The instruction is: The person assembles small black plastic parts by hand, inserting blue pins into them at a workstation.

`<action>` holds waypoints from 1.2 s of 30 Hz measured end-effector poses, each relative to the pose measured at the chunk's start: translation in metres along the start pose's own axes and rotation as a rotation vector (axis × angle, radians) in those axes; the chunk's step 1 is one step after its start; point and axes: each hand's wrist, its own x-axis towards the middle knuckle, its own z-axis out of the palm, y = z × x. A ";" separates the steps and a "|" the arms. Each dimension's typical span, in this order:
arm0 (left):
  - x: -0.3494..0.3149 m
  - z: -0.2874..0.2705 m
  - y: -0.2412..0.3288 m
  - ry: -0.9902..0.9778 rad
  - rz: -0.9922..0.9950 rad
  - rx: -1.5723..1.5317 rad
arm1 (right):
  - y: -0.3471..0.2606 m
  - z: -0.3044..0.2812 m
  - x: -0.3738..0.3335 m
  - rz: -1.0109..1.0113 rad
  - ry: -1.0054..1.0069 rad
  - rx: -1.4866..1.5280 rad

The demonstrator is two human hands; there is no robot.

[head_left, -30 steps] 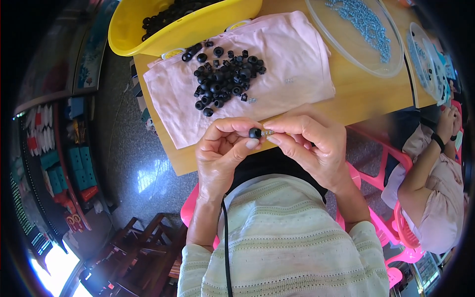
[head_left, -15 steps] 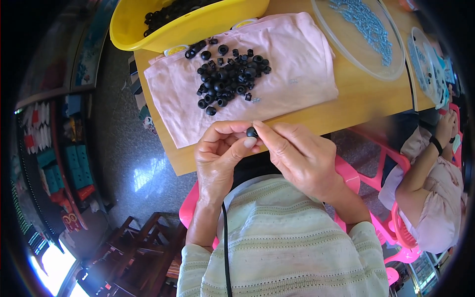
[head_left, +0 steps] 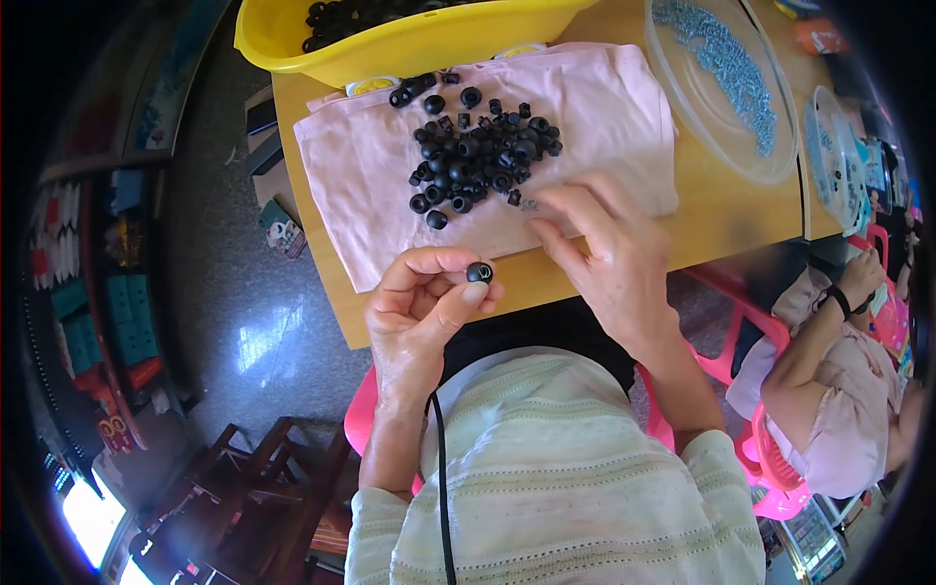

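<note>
My left hand (head_left: 409, 307) pinches a round black bead-like piece (head_left: 478, 273) between thumb and fingers, above the table's near edge. A pale, shiny bit shows in the hole of that piece. Over the near right part of the pink cloth (head_left: 341, 205), my right hand (head_left: 619, 258) reaches with thumb and index finger apart, nothing between them. Close to its fingertips lies a tiny cluster of silvery, clear bits (head_left: 529, 205). Just beyond, a pile of black round and spool-shaped pieces (head_left: 468, 148) is heaped on the cloth.
Behind the cloth stands a yellow tub (head_left: 419, 44) of black parts. A clear plastic lid or tray (head_left: 663, 117) holding light-blue small pieces is on the wooden table (head_left: 726, 210) at right. Another person's arm (head_left: 809, 341) and pink chairs (head_left: 726, 336) are further right.
My right hand has left the black piece and moved forward to the cloth, its fingers parting. My left hand keeps hold of the piece, now slightly lower and left.
</note>
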 end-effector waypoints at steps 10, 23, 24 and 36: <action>-0.004 -0.001 0.001 -0.038 -0.062 -0.033 | 0.015 -0.007 -0.001 0.107 0.017 0.021; -0.004 0.002 -0.005 -0.097 -0.024 -0.040 | -0.001 0.012 0.005 -0.047 0.021 -0.040; -0.005 0.002 -0.005 -0.086 -0.032 -0.039 | 0.000 0.012 0.006 -0.059 0.014 -0.062; -0.005 -0.002 -0.003 -0.119 -0.107 -0.243 | -0.015 -0.023 -0.002 0.189 -0.253 0.740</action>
